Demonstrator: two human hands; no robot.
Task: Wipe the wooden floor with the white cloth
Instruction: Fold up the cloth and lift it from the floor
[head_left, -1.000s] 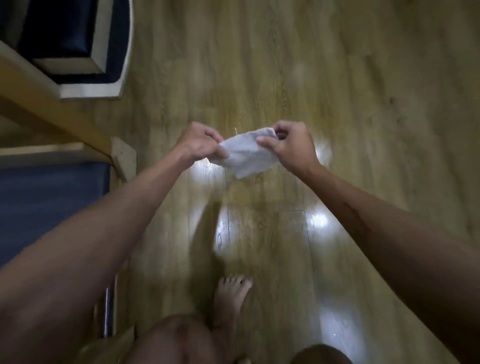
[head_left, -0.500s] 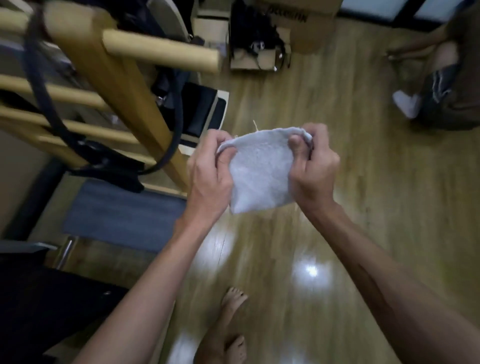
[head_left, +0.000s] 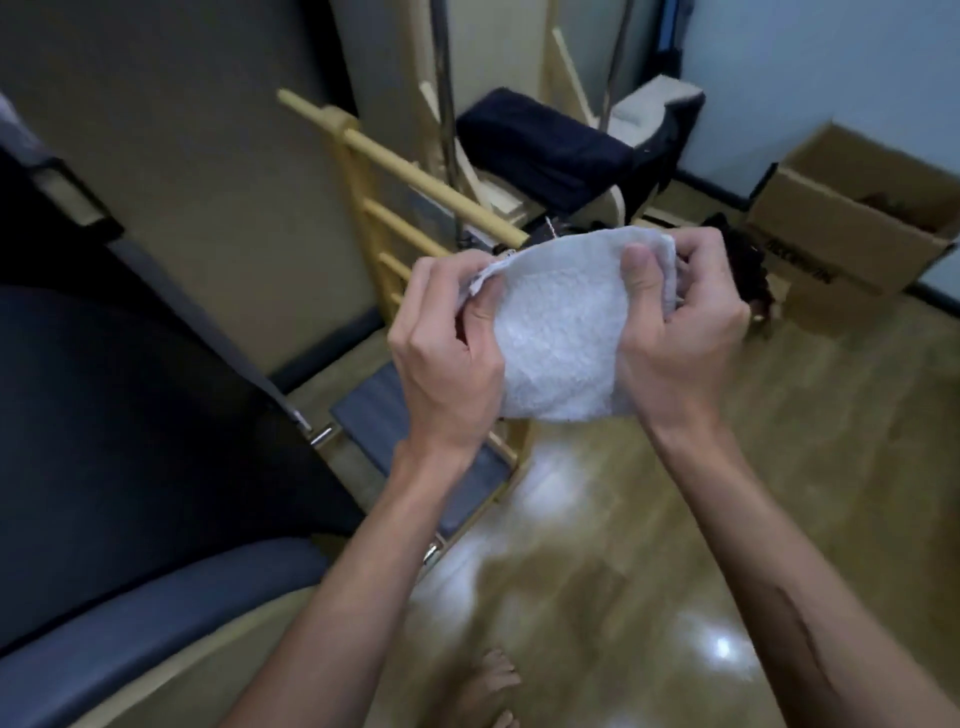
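Observation:
The white cloth (head_left: 558, 332) hangs spread between my two hands at chest height, well above the wooden floor (head_left: 701, 519). My left hand (head_left: 447, 358) grips its left edge with curled fingers. My right hand (head_left: 680, 332) pinches the right upper corner, thumb pressed on the front of the cloth. Glossy light patches show on the floor below.
A wooden ladder-like frame (head_left: 395, 208) with rungs stands behind the cloth. Dark padded equipment (head_left: 130, 441) fills the left side. An open cardboard box (head_left: 852, 228) sits at the right wall. My bare foot (head_left: 488, 686) is on the floor below.
My head has lifted from the floor toward the wall and equipment. Both hands have raised the cloth closer to me and spread it wider.

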